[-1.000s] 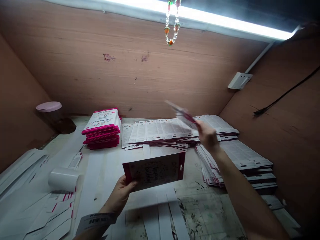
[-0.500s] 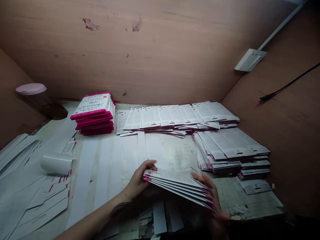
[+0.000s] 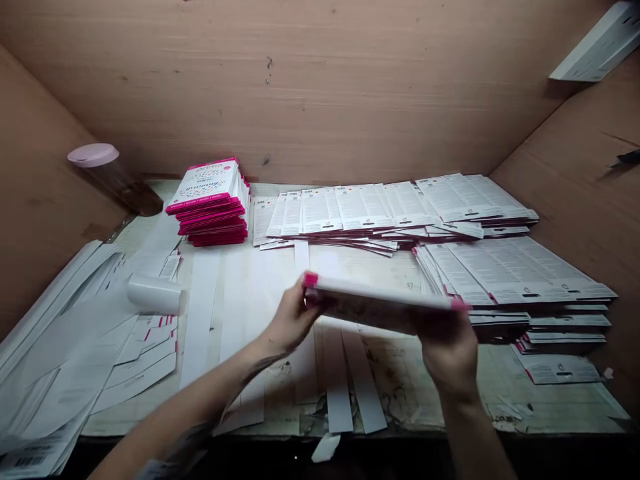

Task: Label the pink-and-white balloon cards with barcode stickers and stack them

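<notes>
Between my two hands, above the middle of the table, I hold a squared-up stack of flat printed packets (image 3: pixel 385 293), white with pink ends. It is seen edge-on and blurred. My left hand (image 3: pixel 295 313) is closed round its left end, thumb below. At the right end my right hand (image 3: pixel 450 340) grips it, the fingers mostly in shadow. Beyond it lies a long fanned row of similar packets (image 3: pixel 367 207), printed backs up. More packets (image 3: pixel 525 270) are piled at the right, close to my right hand.
A pink-edged packet stack (image 3: pixel 207 207) stands at the back left, beside a lidded bottle (image 3: pixel 117 180) leaning on the wall. Loose sheets (image 3: pixel 75 360) and a curled white sheet (image 3: pixel 155 293) lie at the left. White paper strips (image 3: pixel 337 380) lie near the front edge.
The packets were fanned apart low in my hands; now they are raised, levelled and pressed together edge-on. My view has shifted, so the power socket sits nearer the upper right corner.
</notes>
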`<state>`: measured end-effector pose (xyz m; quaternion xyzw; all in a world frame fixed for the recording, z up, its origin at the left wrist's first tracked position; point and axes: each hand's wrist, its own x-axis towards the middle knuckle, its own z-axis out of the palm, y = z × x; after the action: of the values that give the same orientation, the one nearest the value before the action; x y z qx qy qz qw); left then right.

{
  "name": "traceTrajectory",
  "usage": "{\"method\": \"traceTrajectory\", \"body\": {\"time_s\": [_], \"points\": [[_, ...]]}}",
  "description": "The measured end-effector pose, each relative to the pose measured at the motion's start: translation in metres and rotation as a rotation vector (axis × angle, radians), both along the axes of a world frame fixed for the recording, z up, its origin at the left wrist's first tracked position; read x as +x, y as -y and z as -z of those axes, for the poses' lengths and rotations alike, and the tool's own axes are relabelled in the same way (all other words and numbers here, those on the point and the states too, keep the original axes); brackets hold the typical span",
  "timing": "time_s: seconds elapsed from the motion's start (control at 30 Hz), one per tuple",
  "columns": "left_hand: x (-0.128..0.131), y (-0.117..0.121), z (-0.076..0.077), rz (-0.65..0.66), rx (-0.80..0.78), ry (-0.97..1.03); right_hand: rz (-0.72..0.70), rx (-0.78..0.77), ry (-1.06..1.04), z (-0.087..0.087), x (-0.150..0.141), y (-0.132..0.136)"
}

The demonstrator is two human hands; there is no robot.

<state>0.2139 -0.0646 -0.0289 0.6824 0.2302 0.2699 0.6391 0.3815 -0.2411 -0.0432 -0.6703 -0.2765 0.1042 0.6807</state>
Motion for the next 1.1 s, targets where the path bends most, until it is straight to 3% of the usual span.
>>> {"method": "traceTrajectory", "body": {"time_s": [0.1,0.17,0.23,0.3,0.37,0.43,0.6,0.7,0.9,1.1], "points": [[-0.015,-0.009,-0.025,-0.072,-0.112,-0.022,-0.196,-0.064,-0.257,-0.031,0.010,-0.033],[-0.033,-0.010,-0.023,-0.091,-0.067,-0.139,-0.371,-0.163,-0.449,-0.030,0.015,-0.048],[-0.050,-0.010,-0.008,-0.096,0.174,-0.289,-0.439,-0.283,-0.586,-0.013,0.018,-0.056],[-0.057,-0.009,0.011,0.015,0.507,-0.410,-0.437,-0.367,-0.625,0.010,0.022,-0.059],[-0.051,-0.008,0.026,0.185,0.743,-0.477,-0.415,-0.453,-0.541,0.031,0.025,-0.060],[-0.036,-0.009,0.036,0.299,0.836,-0.521,-0.382,-0.550,-0.393,0.042,0.029,-0.060],[-0.005,-0.012,0.051,0.382,0.824,-0.651,-0.165,-0.617,-0.033,0.042,0.039,-0.070],[-0.004,-0.013,0.057,0.354,0.828,-0.630,-0.189,-0.549,0.186,0.041,0.042,-0.103],[-0.007,-0.013,0.055,0.351,0.817,-0.611,-0.357,-0.504,0.049,0.055,0.043,-0.180],[-0.004,-0.010,0.051,0.416,0.847,-0.636,-0.426,-0.375,-0.100,0.047,0.042,-0.185]]}}
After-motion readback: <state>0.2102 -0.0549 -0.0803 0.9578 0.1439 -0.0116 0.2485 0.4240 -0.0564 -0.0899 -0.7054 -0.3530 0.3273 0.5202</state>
